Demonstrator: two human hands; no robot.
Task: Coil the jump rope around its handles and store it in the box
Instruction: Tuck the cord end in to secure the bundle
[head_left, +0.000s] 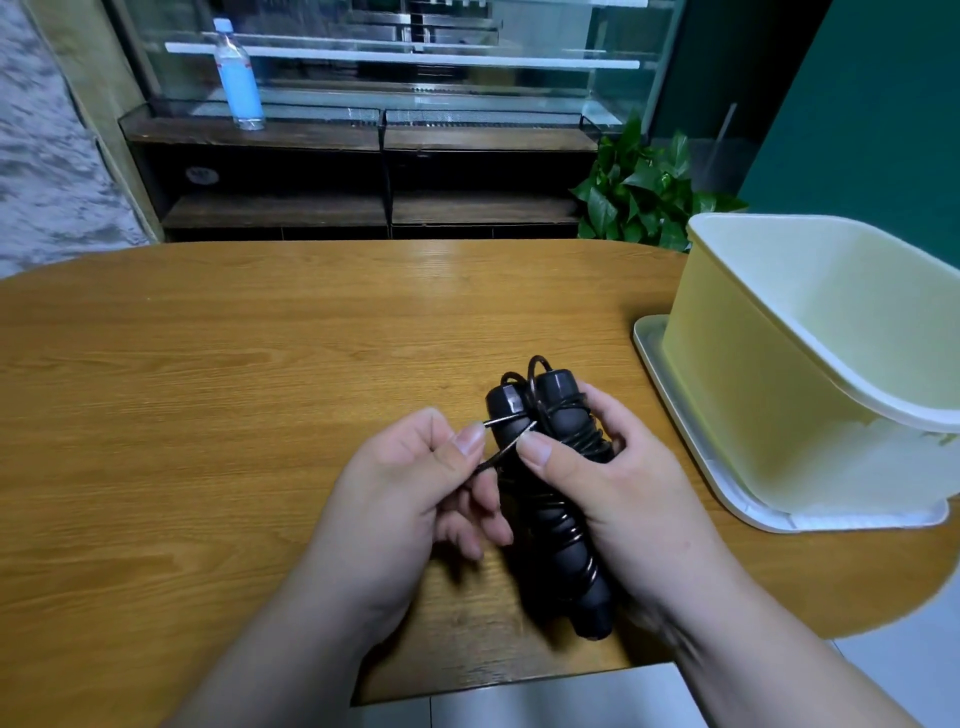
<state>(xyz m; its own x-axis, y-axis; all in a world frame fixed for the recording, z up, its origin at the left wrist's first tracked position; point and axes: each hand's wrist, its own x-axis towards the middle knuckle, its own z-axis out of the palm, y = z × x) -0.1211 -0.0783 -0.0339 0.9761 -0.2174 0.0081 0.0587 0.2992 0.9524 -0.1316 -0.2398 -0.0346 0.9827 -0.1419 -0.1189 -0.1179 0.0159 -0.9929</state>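
Note:
Two black jump rope handles (563, 545) lie side by side, bundled, with thin black rope wound around them in several turns. My right hand (618, 488) wraps around the bundle from the right, thumb pressing on the rope near the top. My left hand (410, 483) pinches a short loop of the rope (501, 449) between thumb and fingers just left of the handles. The bundle is held a little above the wooden table (234, 415). A pale yellow open box (769, 374) stands to the right, empty as far as I can see.
The box rests on a white lid or tray (691, 441) at the table's right edge. Behind the table are dark wooden shelves (363, 208), a water bottle (238, 78) and a green leafy plant (639, 192).

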